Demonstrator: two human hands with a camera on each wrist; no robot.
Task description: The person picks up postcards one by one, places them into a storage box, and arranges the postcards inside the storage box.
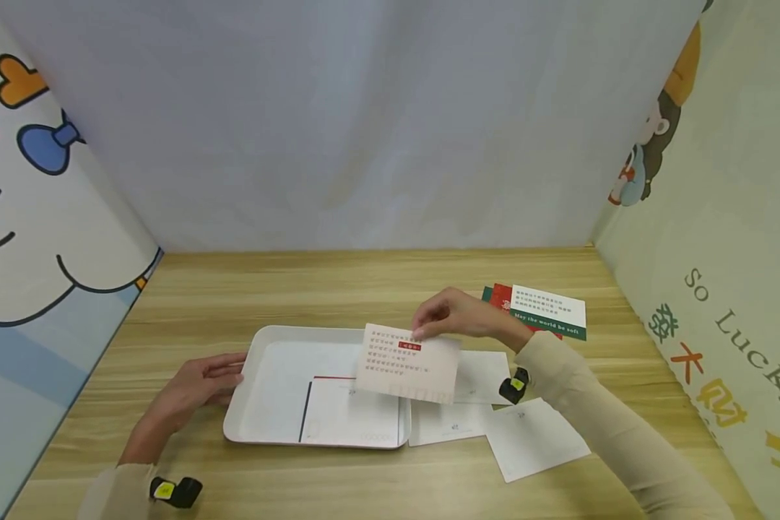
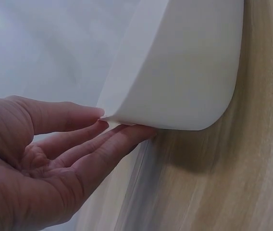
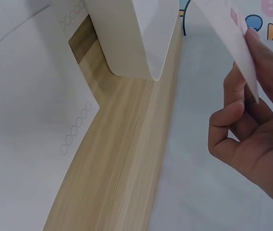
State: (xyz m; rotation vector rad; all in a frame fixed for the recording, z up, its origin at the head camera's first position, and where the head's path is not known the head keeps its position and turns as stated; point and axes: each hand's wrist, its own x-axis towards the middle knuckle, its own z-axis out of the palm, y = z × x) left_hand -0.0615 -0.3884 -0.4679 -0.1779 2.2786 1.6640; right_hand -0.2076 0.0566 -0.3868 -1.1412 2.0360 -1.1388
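My right hand (image 1: 458,314) pinches a pale pink postcard (image 1: 390,375) by its upper edge, over the right part of a white tray (image 1: 269,393). Printed characters and a small red block show on that postcard. At the tray's left side my left hand (image 1: 191,386) grips the rim; the left wrist view has the thumb above it and fingers (image 2: 112,149) beneath. Inside the tray lie white postcards (image 1: 344,412), with a dark edge and a red edge peeking out. In the right wrist view the held postcard (image 3: 232,43) stands between thumb and fingers, clear of the tray.
Several white postcards lie right of the tray, one angled postcard (image 1: 536,440) nearest the front. Farther back sits an overlapping group of green, red and white cards (image 1: 549,310). Printed curtains border the wooden table (image 1: 286,282) on the left, back and right.
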